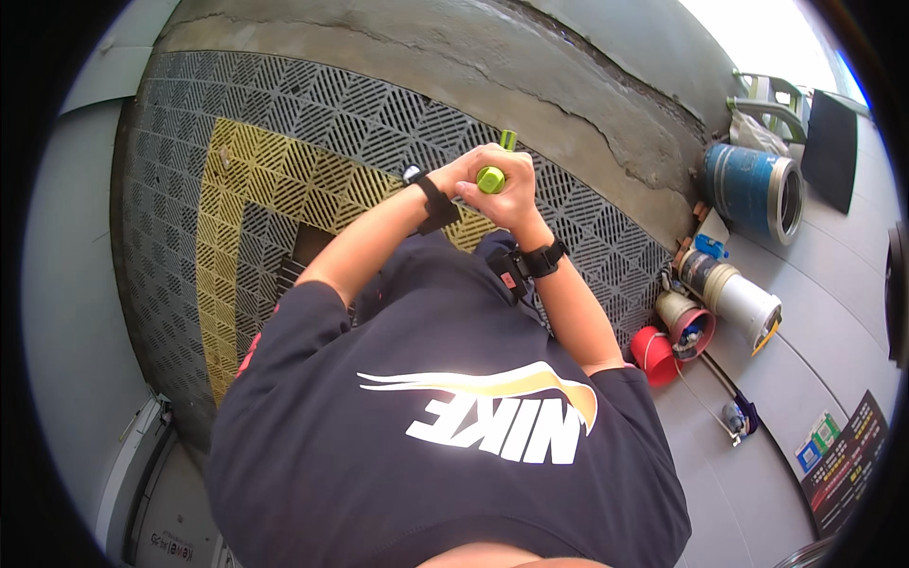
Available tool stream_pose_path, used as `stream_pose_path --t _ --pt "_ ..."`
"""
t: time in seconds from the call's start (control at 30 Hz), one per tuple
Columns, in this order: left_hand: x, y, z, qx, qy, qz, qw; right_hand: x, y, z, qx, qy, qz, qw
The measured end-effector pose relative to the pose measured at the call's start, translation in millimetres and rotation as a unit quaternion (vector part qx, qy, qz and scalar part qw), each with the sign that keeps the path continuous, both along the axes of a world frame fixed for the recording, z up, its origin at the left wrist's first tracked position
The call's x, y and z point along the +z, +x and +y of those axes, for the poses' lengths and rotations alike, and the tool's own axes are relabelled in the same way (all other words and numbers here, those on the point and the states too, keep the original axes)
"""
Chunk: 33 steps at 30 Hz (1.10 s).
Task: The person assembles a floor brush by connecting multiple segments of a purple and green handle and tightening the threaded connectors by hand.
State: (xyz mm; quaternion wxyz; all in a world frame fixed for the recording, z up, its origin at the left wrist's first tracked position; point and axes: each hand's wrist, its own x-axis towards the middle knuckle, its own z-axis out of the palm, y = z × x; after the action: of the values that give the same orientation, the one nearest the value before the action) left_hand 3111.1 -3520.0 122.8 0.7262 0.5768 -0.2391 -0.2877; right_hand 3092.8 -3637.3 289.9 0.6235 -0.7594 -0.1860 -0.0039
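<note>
Lime-green tool (490, 180) in our grip above the grid floor (312, 170)
Our right hand (517, 201) closes around it; our left hand (453, 174) meets the right, its fingers partly hidden, so we cannot tell whether it grips too

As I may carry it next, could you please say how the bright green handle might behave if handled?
The green handle is probably stiff: its thick end keeps a clean shape. That smooth-looking surface might be slightly slippery. Being roughly round, it could roll if set down, though much is hidden.
</note>
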Motion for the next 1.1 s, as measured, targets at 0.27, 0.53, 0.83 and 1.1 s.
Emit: stream_pose_path --t 0.27,0.53,0.83,1.1 --pt "30.3 58.3 70.9 0.073 0.096 -0.051 0.991 12.9 57.4 54.8 0.078 0.092 0.043 0.992" --pt "86.1 38.6 0.8 -0.135 0.193 -0.249 0.939 30.3 9.4 -28.8 0.133 0.039 0.024 0.990" --pt "91.0 6.2 -94.0 -0.203 0.250 -0.293 0.900 43.3 -32.3 -124.1 0.155 0.087 0.006 0.984" --pt "115.7 -16.0 -62.2 -0.025 0.056 0.004 0.998 67.8 -25.2 -99.6 0.122 0.018 -0.040 0.992"
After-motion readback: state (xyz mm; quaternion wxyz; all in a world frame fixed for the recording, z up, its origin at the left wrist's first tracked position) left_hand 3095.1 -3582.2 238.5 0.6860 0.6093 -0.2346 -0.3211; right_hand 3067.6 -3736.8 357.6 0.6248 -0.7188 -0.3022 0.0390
